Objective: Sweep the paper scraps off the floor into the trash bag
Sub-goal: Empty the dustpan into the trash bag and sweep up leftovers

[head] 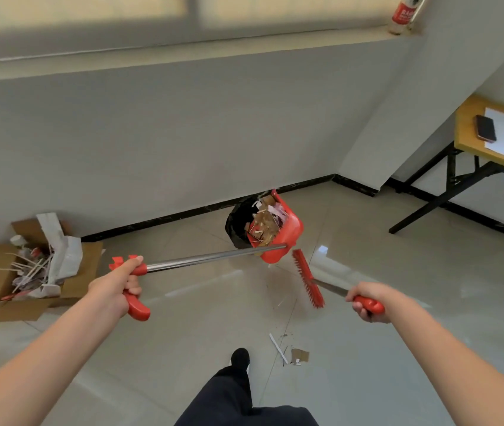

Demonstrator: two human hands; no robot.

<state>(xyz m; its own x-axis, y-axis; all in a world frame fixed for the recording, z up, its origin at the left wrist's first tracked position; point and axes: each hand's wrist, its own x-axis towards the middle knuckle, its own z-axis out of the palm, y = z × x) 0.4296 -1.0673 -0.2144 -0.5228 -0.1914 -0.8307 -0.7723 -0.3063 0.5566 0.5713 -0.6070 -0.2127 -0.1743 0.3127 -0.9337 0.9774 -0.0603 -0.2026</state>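
From the head view, the left hand [118, 284] was clamped on the red plastic dustpan [278, 232], heaped with paper scraps [264, 224] and tipped at the black trash bag [240, 221]. The right hand [366, 302] gripped the stiff-bristled broom [307, 278]. At six o'clock, stray scraps [290, 352] remained on the glossy tiled floor [398, 287]; mostly done, I judged.

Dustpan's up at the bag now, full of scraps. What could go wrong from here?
1. The dustpan is lifted beside the trash bag, only partly over its mouth; tipping now may spill scraps onto the floor.
2. The broom hangs close under the pan and could knock it.
3. Scraps near the foot are still unswept and easily missed.
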